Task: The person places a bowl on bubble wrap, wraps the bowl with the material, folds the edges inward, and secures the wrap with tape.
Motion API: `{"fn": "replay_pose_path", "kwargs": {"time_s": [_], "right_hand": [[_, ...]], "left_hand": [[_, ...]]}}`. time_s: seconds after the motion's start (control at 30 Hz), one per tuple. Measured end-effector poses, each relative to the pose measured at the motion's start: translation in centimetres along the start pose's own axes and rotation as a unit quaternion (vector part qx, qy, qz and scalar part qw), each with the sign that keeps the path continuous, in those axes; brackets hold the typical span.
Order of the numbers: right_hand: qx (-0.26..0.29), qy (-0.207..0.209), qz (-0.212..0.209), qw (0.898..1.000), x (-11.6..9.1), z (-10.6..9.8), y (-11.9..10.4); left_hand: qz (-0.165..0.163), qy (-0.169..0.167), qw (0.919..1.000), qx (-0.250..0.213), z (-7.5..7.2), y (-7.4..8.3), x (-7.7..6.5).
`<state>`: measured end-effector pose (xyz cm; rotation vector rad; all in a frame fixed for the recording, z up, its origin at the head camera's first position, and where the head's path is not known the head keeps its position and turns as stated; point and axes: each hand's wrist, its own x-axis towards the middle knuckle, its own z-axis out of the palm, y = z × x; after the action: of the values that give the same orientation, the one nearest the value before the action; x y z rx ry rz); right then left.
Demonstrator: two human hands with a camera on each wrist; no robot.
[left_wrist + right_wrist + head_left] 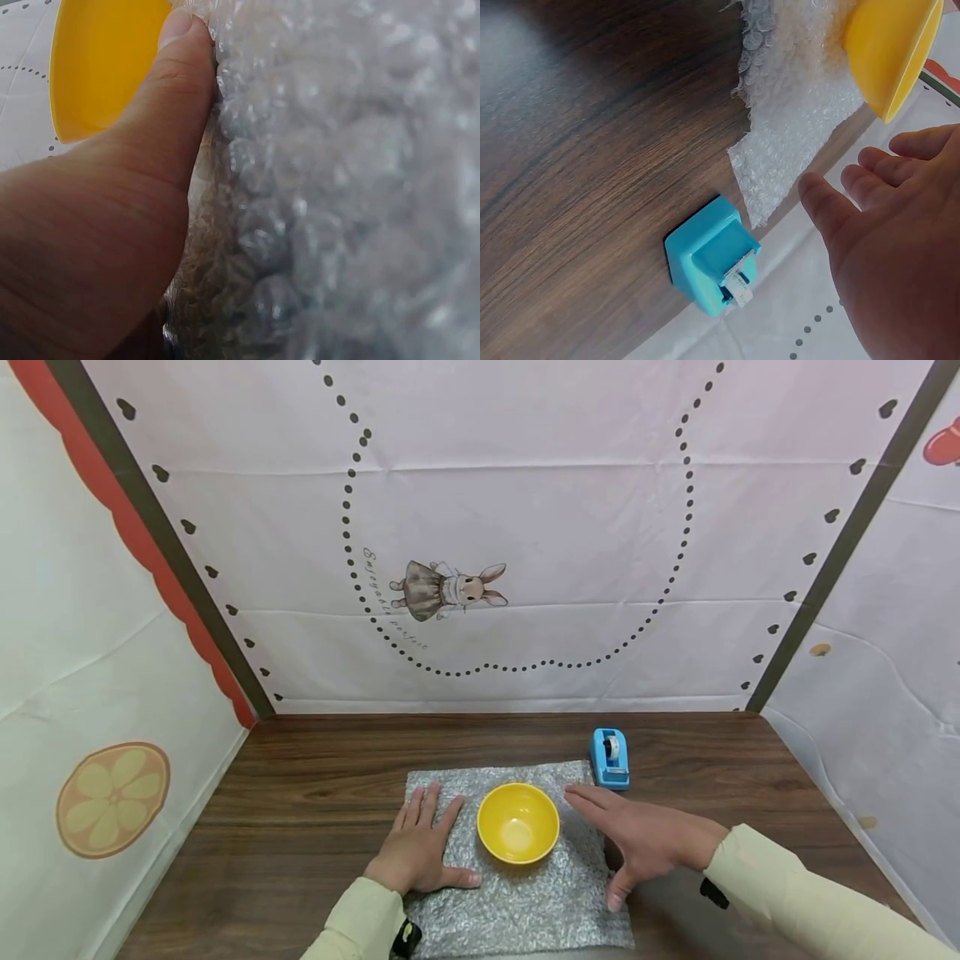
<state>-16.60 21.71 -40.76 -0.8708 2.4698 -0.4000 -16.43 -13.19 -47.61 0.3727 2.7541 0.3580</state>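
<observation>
A yellow bowl (518, 823) stands upright on a sheet of bubble wrap (517, 914) spread over the table. Left of the bowl, my left hand (420, 852) lies on the wrap with its fingers spread. Its thumb (161, 97) shows against the bubbles in the left wrist view, with the bowl beyond. My right hand (645, 831) is over the wrap's right edge, fingers extended toward the bowl and thumb apart. In the right wrist view, its fingers (829, 206) hold nothing and are apart from the bowl (889, 52).
A blue tape dispenser (610, 760) with a small roll stands by the wrap's back right corner. The dark wooden table (322, 777) meets a white printed cloth wall (525, 527) at the back. Similar cloth walls rise at the left and right.
</observation>
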Motion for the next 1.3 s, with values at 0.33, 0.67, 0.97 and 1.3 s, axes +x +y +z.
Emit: {"fn": "replay_pose_path", "kwargs": {"time_s": [0.33,0.67,0.97,1.3], "right_hand": [[-0.008,-0.004,-0.008,1.000,-0.7,0.5,0.1],[-0.004,-0.024,-0.018,1.000,-1.4,1.6,0.1],[-0.037,-0.031,-0.043,0.998,-1.4,3.5,-0.1],[-0.097,-0.031,-0.087,0.991,-0.9,5.3,-0.2]], "left_hand": [[0.003,0.001,1.0000,0.002,0.1,-0.2,0.1],[0.004,-0.001,1.0000,-0.001,-0.1,-0.2,0.0],[0.002,-0.003,1.0000,-0.004,-0.2,-0.1,0.1],[0.004,0.001,1.0000,-0.001,-0.2,0.0,0.1]]}}
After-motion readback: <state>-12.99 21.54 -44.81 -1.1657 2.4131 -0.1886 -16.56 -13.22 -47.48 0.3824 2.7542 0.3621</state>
